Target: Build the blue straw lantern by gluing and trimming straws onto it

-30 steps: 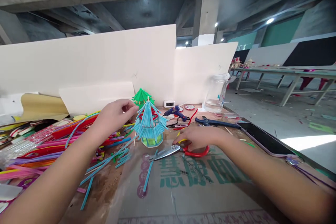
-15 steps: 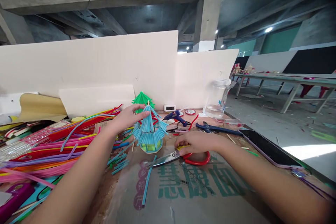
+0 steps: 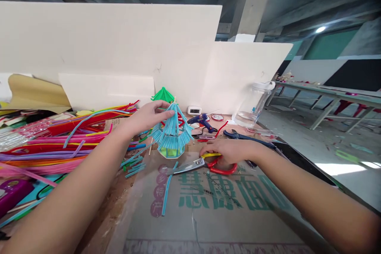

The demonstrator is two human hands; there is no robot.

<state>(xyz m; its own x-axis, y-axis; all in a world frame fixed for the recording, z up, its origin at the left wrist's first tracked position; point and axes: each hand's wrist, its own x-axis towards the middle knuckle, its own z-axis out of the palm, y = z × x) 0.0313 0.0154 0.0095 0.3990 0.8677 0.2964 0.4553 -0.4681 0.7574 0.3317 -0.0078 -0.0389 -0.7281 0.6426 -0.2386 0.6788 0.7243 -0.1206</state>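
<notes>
My left hand pinches the upper roof of a small pavilion model made of blue chenille stems, with a wooden stick at its peak. The model stands upright on a pale green base. My right hand, fingers curled, is on the red and yellow handles of the scissors. These lie low over the mat, blades pointing left. A cut blue stem lies across the mat by the blade tips. Part of the handles is hidden under my fingers.
Loose coloured chenille stems pile up at left, beside short blue pieces. Behind the model are a green roof, a small clock and a glue gun. Pliers, a clear jar and a phone are right.
The view has tilted down. My right hand has shifted back along the scissors towards the loops, uncovering more of the yellow part. My left hand stays on the model's roof.
</notes>
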